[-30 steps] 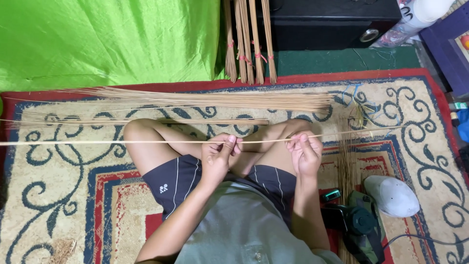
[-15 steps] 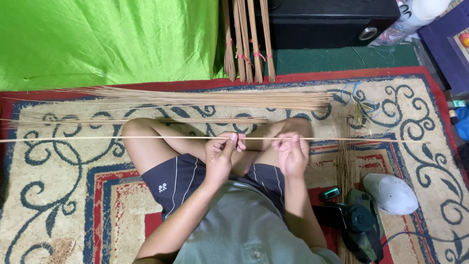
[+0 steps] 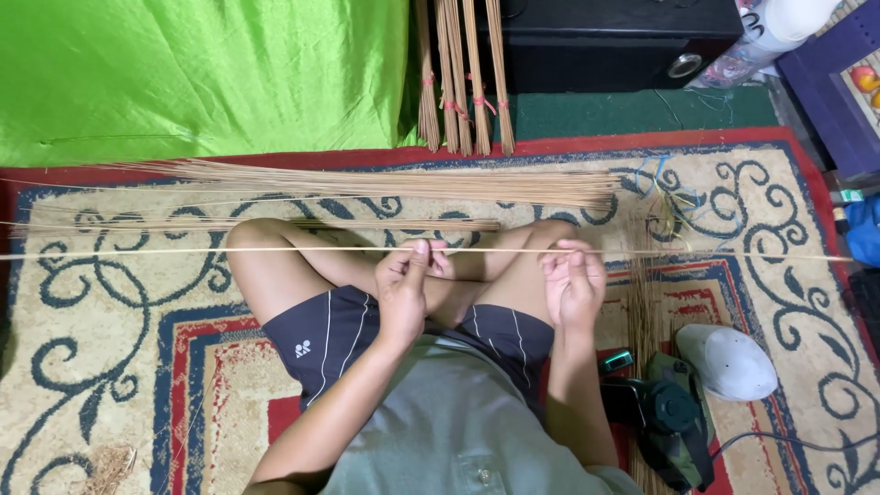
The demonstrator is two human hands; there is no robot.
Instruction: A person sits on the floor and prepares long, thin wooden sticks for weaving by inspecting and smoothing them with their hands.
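I sit cross-legged on a patterned carpet (image 3: 110,367). A long thin stick (image 3: 183,252) runs level across my knees from the far left to the far right. My left hand (image 3: 408,289) pinches it near the middle, thumb up. My right hand (image 3: 573,284) holds the same stick a little further right, fingers curled over it. A big loose pile of similar thin sticks (image 3: 394,181) lies on the carpet just beyond my knees, with a smaller row (image 3: 367,224) closer to me.
Tied stick bundles (image 3: 463,78) stand against a black box (image 3: 614,41) at the back. Green cloth (image 3: 202,78) covers the back left. By my right hip lie a dark power tool (image 3: 674,426) and a white cap (image 3: 729,362). More sticks (image 3: 646,312) lie lengthwise there.
My right hand slid left along the stick, then settled back near my right knee. The left hand kept its pinch. The stick stayed level.
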